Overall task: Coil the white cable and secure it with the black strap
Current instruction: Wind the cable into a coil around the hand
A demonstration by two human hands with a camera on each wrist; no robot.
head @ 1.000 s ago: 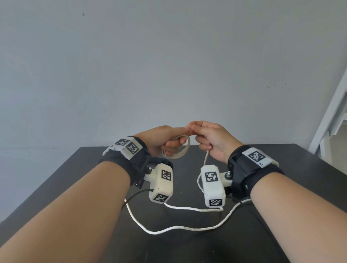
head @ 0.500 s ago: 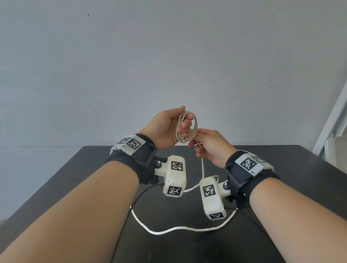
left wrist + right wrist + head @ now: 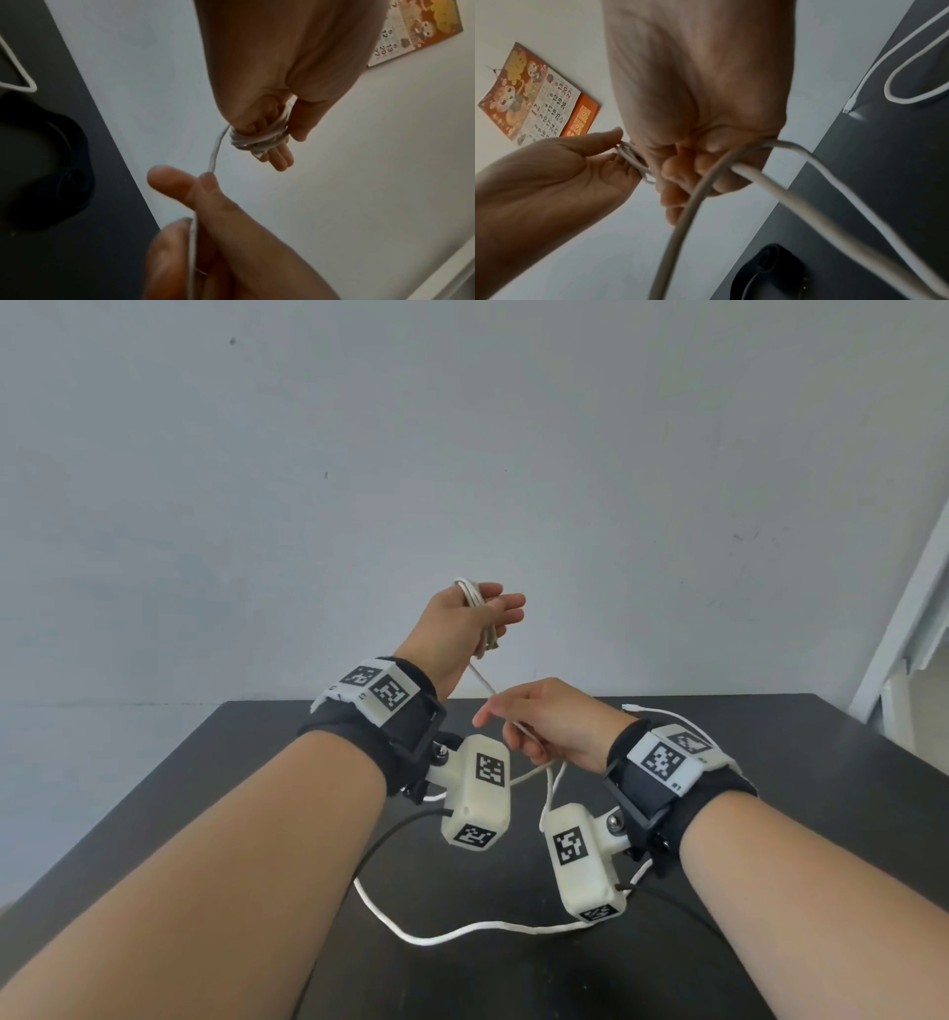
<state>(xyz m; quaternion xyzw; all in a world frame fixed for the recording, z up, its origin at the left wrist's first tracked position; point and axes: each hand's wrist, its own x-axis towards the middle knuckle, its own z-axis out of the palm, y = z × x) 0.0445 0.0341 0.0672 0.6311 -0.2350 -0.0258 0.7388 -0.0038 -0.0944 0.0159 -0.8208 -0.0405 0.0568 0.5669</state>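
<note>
Several turns of the white cable [image 3: 481, 621] are wound round the straight fingers of my raised left hand [image 3: 506, 608], and its thumb presses the coil [image 3: 253, 142]. A taut strand runs down from it to my right hand [image 3: 518, 729], which pinches it lower and nearer to me. From there the slack [image 3: 462, 929] loops over the black table [image 3: 246, 762], and the plug end [image 3: 629, 707] lies behind my right wrist. The black strap [image 3: 770, 270] lies on the table as a loose dark loop [image 3: 59, 172], away from both hands.
A pale wall rises right behind the table's far edge. A colourful calendar [image 3: 534, 97] hangs on it. A white frame [image 3: 914, 618] stands at the right. A thin black lead [image 3: 390, 834] from the wrist cameras trails over the table.
My left hand has risen with the coil and turned upright. My right hand has dropped away from it, lower along the strand, so a straight length now spans between the hands.
</note>
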